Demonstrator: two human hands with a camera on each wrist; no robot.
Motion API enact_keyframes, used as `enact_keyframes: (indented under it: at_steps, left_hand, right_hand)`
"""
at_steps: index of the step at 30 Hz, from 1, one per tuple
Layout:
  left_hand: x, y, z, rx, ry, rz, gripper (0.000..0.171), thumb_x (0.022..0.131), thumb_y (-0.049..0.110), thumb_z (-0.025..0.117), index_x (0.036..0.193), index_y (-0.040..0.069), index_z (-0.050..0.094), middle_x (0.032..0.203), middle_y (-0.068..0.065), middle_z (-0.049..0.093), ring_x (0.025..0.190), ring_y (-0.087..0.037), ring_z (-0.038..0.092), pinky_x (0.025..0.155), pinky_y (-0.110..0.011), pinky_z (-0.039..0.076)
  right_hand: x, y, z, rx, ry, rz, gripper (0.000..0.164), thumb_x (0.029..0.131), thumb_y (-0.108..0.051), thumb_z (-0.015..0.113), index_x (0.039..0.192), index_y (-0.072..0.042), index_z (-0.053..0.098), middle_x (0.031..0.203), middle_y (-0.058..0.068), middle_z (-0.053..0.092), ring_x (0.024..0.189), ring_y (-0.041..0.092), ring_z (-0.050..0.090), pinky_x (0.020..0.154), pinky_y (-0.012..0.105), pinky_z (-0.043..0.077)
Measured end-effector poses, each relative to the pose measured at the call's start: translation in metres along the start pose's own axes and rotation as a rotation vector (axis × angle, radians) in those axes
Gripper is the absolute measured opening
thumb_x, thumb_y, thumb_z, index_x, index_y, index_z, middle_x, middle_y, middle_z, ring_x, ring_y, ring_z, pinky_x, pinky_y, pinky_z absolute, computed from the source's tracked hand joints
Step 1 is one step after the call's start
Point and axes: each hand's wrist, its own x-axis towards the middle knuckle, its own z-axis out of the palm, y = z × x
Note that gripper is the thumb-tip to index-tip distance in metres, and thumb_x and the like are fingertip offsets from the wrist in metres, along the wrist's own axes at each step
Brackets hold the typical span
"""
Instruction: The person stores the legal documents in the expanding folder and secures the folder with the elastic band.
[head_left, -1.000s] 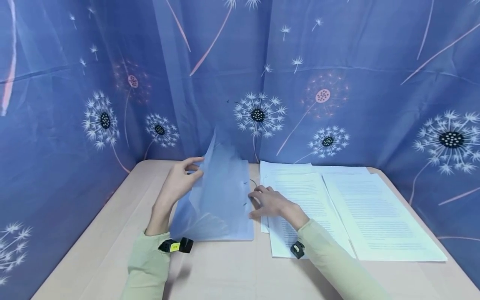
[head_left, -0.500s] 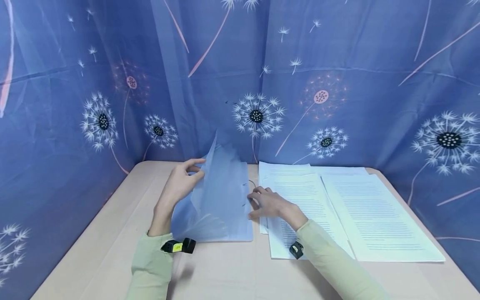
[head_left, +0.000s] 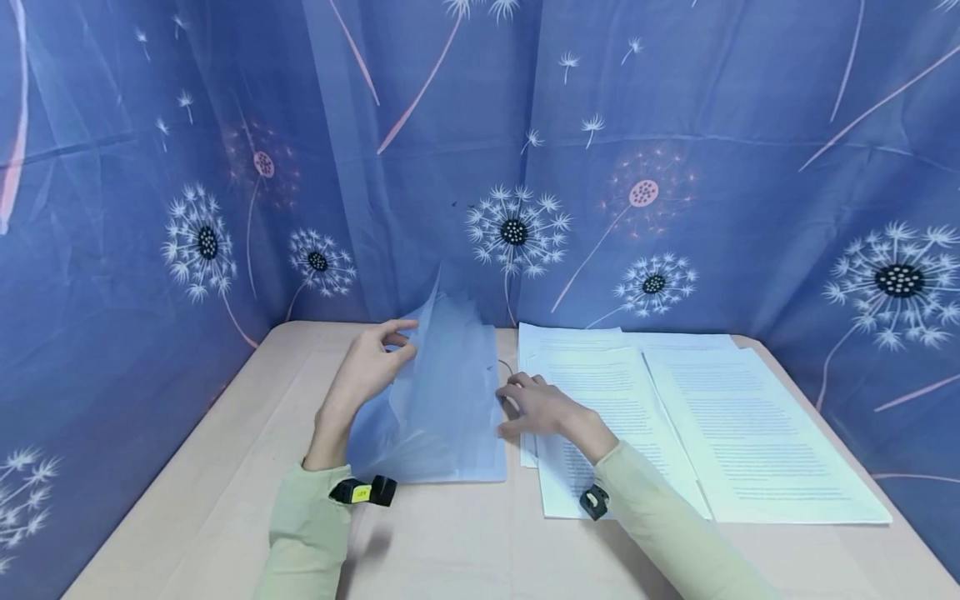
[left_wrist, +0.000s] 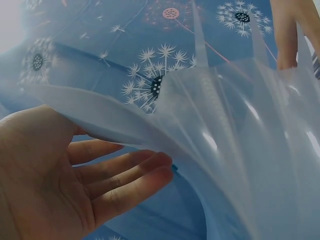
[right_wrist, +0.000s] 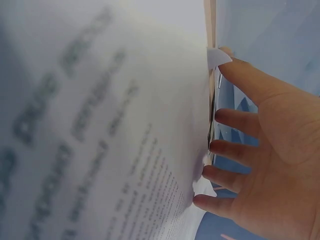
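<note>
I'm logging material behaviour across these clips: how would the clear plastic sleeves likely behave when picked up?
The clear plastic sleeves probably flop, since they curve and fan apart. They may be slippery, given the glossy streaks. They look light, being thin and see-through.

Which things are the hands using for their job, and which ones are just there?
For the job:
folder, held up partly by the left hand, with the right hand at its other side
papers, probably

Just there:
curtain
table
wrist cameras
</note>
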Motion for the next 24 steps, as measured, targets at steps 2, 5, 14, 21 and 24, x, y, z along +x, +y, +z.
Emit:
enact_keyframes:
  at_steps: [2, 5, 14, 21, 24]
  left_hand:
    - [0.000, 0.001, 0.002, -0.002, -0.007, -0.002, 0.046, 0.096, 0.021, 0.054, 0.142, 0.019, 0.055, 0.116, -0.013, 0.067, 0.057, -0.020, 0.053, 0.053, -0.032, 0.045]
    - [0.000, 0.001, 0.004, -0.002, -0.012, -0.011, 0.046, 0.096, 0.022, 0.054, 0.143, 0.020, 0.055, 0.116, -0.012, 0.066, 0.058, -0.021, 0.053, 0.053, -0.033, 0.045]
    - [0.000, 0.001, 0.004, 0.005, -0.001, -0.016, 0.047, 0.096, 0.022, 0.054, 0.143, 0.020, 0.055, 0.116, -0.012, 0.066, 0.060, -0.021, 0.054, 0.054, -0.033, 0.046]
    - [0.000, 0.001, 0.004, 0.007, -0.002, -0.016, 0.047, 0.096, 0.022, 0.054, 0.143, 0.020, 0.055, 0.116, -0.012, 0.066, 0.061, -0.021, 0.055, 0.054, -0.033, 0.046]
    - [0.000, 0.001, 0.004, 0.007, 0.000, -0.017, 0.047, 0.095, 0.021, 0.053, 0.143, 0.021, 0.055, 0.117, -0.012, 0.066, 0.064, -0.022, 0.056, 0.056, -0.033, 0.046]
  right_hand:
    - [-0.001, 0.001, 0.000, 0.001, 0.008, -0.008, 0.072, 0.084, -0.051, 0.073, 0.145, -0.017, 0.052, 0.152, 0.012, 0.043, 0.134, 0.037, 0.043, 0.109, 0.059, 0.037]
    - [-0.003, 0.002, -0.001, 0.004, 0.024, -0.032, 0.071, 0.085, -0.051, 0.072, 0.143, -0.016, 0.054, 0.151, 0.014, 0.044, 0.133, 0.038, 0.044, 0.108, 0.059, 0.037]
    - [-0.010, 0.011, -0.008, -0.011, 0.134, -0.094, 0.059, 0.090, -0.045, 0.068, 0.140, -0.013, 0.057, 0.144, 0.012, 0.051, 0.127, 0.036, 0.050, 0.106, 0.055, 0.042]
    - [-0.018, 0.020, -0.014, 0.048, 0.158, -0.088, 0.053, 0.095, -0.038, 0.063, 0.139, -0.009, 0.056, 0.141, 0.014, 0.053, 0.130, 0.036, 0.050, 0.109, 0.053, 0.040]
    - [-0.020, 0.026, -0.016, 0.055, 0.168, -0.081, 0.051, 0.096, -0.036, 0.062, 0.138, -0.008, 0.057, 0.140, 0.014, 0.054, 0.130, 0.036, 0.051, 0.109, 0.053, 0.040]
